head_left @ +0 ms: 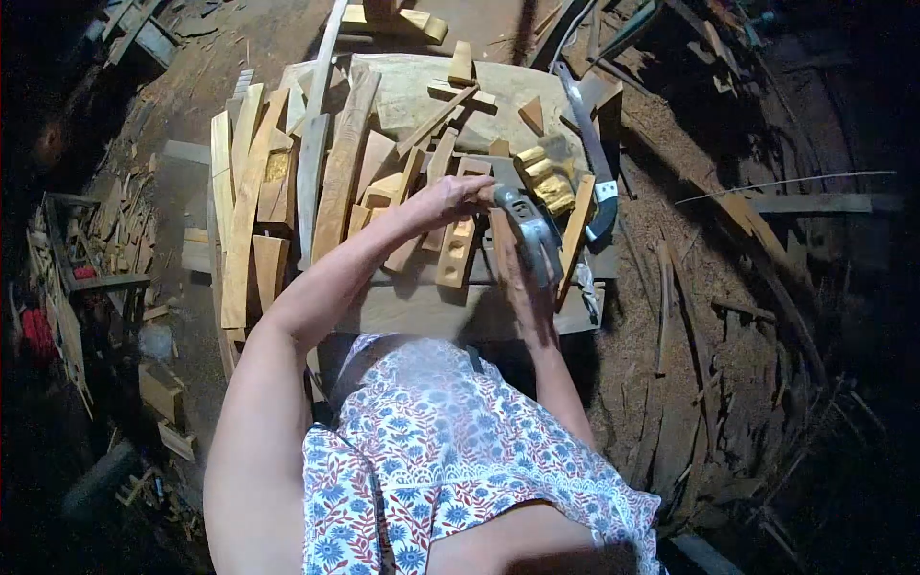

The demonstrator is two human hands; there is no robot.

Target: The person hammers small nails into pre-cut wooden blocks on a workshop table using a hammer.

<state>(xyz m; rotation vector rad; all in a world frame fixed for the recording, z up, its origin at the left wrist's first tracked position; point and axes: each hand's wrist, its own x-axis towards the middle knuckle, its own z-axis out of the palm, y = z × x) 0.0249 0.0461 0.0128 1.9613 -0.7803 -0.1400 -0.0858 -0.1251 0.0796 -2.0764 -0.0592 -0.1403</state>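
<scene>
Over the front of the workbench [422,302] I hold a grey metal tool that looks like a hand plane [530,233]. My left hand [465,198] is closed at its upper left end, with the fingertips partly hidden. From below, my right hand [518,287] wraps the tool's near side, and its fingers are mostly covered. Just under my left wrist lies a wooden block with hollows cut in it [456,254]. A yellowish carved block [548,180] sits beyond the tool, and a thin wooden strip [576,230] leans to its right.
Long wooden strips [251,206] line the bench's left side. A hand saw [586,125] lies along the right edge. Several offcuts, including a small triangular piece [532,115], cover the back. Scrap wood [163,393] and loose sticks [666,307] litter the dirt floor on both sides.
</scene>
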